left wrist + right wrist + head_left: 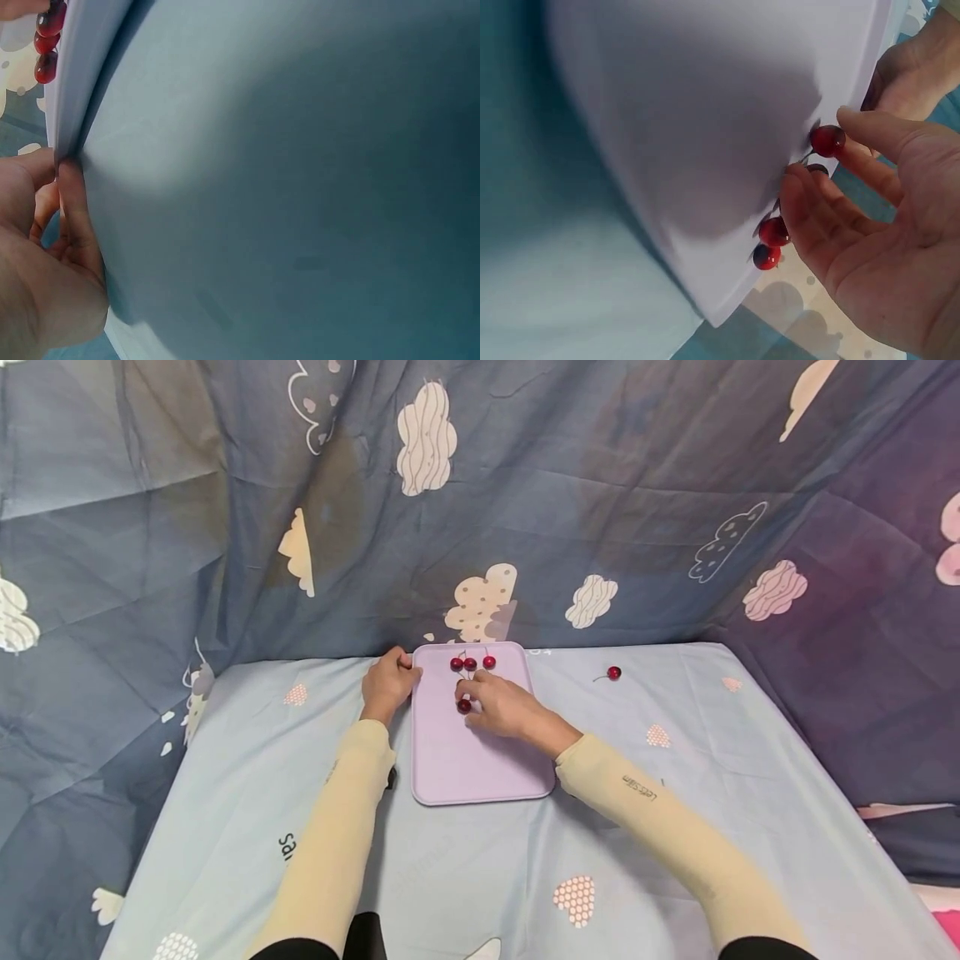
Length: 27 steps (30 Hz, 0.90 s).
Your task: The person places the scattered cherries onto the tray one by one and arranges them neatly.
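A lilac tray (480, 768) lies on the pale blue cloth. At its left rim near the far corner, my left hand (390, 683) grips the edge, with thumb and finger meeting at the rim in the left wrist view. My right hand (504, 705) is over the tray, and its thumb and index finger pinch a dark red cherry (827, 140). Another cherry (818, 169) shows partly behind the fingers. Toward the tray's far edge sit a left cherry (457, 664), a middle cherry (470, 664) and a right cherry (489, 662), with thin stems.
To the right of the tray, a single cherry (614, 673) with its stem lies on the cloth (480, 860). A dark cloud-print curtain (540, 527) rises behind the far edge and at both sides.
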Tool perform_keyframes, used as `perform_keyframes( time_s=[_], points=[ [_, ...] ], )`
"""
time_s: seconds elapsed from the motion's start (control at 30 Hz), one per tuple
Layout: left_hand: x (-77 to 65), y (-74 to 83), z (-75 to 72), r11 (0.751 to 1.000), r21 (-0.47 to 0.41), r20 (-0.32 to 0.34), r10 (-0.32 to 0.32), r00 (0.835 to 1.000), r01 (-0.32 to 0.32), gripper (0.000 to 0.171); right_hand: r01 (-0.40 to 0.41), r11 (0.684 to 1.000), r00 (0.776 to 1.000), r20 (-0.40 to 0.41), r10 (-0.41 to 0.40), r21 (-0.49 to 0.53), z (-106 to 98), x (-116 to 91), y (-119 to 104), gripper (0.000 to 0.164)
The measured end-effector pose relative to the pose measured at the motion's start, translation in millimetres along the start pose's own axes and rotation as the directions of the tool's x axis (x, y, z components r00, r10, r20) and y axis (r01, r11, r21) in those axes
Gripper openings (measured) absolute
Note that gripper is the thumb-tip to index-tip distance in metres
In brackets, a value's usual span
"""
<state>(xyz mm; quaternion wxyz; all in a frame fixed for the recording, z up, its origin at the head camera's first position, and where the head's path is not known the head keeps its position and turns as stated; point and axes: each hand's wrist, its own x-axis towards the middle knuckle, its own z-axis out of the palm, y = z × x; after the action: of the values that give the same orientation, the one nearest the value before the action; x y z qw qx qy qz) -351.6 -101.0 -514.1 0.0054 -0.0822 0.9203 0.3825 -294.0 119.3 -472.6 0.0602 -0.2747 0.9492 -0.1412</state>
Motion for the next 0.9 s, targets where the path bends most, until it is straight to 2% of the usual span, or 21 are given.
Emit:
perform_keyframes(
  time_s=[0.13, 0.23, 0.33, 0.4, 0.47, 0.5, 0.53, 0.57, 0.6, 0.67, 0.7, 0.73, 0.77, 0.8, 0.83, 0.9],
  points=[
    [-0.4, -0.9, 0.8, 1.0, -0.004, 0.007, -0.002, 1.0, 0.002, 0.017, -0.038, 0.999, 0.999, -0.018, 0.038, 0.018, -5.4, -15.5, 4.4, 0.046],
    [-0.8, -0.9, 1.1, 1.0, -0.005, 0.015, 0.0, 1.0, 0.0, 0.017, -0.059, 0.998, 0.997, -0.051, 0.061, 0.035, -11.9, -29.7, 12.8, 0.043],
    [-0.8, -0.8, 0.1, 1.0, -0.003, 0.01, 0.008, 1.0, -0.008, 0.017, -0.062, 0.988, 0.989, -0.121, 0.08, 0.143, -19.6, -43.1, 27.6, 0.035],
    [-0.6, -1.2, -0.8, 1.0, 0.001, 0.004, 0.011, 1.0, -0.011, 0.016, -0.073, 0.96, 0.976, -0.18, 0.125, 0.27, -24.9, -51.4, 40.5, 0.028],
    [-0.7, -1.1, -0.8, 1.0, 0.003, -0.002, 0.014, 1.0, -0.014, 0.017, -0.094, 0.902, 0.947, -0.242, 0.212, 0.422, -29.5, -59.9, 56.5, 0.024],
    [-0.7, -1.3, -0.7, 1.0, 0.006, -0.003, 0.015, 1.0, -0.015, 0.017, -0.111, 0.85, 0.923, -0.264, 0.28, 0.514, -31.6, -63.6, 65.1, 0.023],
    [-0.7, -1.5, -0.7, 1.0, 0.008, -0.001, 0.015, 1.0, -0.015, 0.017, -0.127, 0.785, 0.892, -0.277, 0.358, 0.606, -33.6, -67.2, 73.9, 0.023],
    [-0.9, -1.5, -0.5, 1.0, 0.009, 0.003, 0.014, 1.0, -0.014, 0.017, -0.145, 0.703, 0.847, -0.281, 0.452, 0.696, -35.2, -70.7, 82.9, 0.024],
    [-0.8, -1.4, -0.3, 1.0, 0.01, 0.005, 0.013, 1.0, -0.013, 0.017, -0.144, 0.609, 0.793, -0.277, 0.542, 0.78, -36.6, -73.8, 92.0, 0.025],
    [-0.4, -1.7, -0.7, 1.0, 0.013, 0.007, 0.011, 1.0, -0.011, 0.017, -0.087, 0.389, 0.677, -0.232, 0.698, 0.917, -38.6, -77.8, 110.2, 0.026],
    [-0.4, -1.8, -1.0, 1.0, 0.012, 0.007, 0.009, 1.0, -0.009, 0.017, -0.048, 0.285, 0.618, -0.196, 0.761, 0.957, -39.2, -79.6, 118.7, 0.026],
    [-0.4, -1.8, -1.1, 1.0, 0.012, 0.005, 0.008, 1.0, -0.008, 0.017, -0.011, 0.201, 0.565, -0.159, 0.81, 0.98, -39.5, -81.7, 126.7, 0.025],
    [-0.3, -1.8, -1.2, 1.0, 0.012, 0.005, 0.008, 1.0, -0.008, 0.017, 0.024, 0.129, 0.517, -0.122, 0.847, 0.991, -39.3, -83.4, 134.3, 0.024],
    [-0.2, -1.7, -1.0, 1.0, 0.012, 0.003, 0.008, 1.0, -0.008, 0.017, 0.057, 0.063, 0.48, -0.082, 0.874, 0.996, -39.0, -85.2, 141.1, 0.025],
    [0.0, -1.6, -0.8, 1.0, 0.013, 0.003, 0.008, 1.0, -0.008, 0.017, 0.076, 0.011, 0.448, -0.044, 0.893, 0.997, -38.6, -87.0, 147.1, 0.025],
    [0.0, -1.1, -0.2, 1.0, 0.01, 0.006, 0.01, 1.0, -0.01, 0.017, 0.078, -0.046, 0.396, 0.011, 0.918, 0.996, -36.9, -90.2, 157.2, 0.029]
  ],
)
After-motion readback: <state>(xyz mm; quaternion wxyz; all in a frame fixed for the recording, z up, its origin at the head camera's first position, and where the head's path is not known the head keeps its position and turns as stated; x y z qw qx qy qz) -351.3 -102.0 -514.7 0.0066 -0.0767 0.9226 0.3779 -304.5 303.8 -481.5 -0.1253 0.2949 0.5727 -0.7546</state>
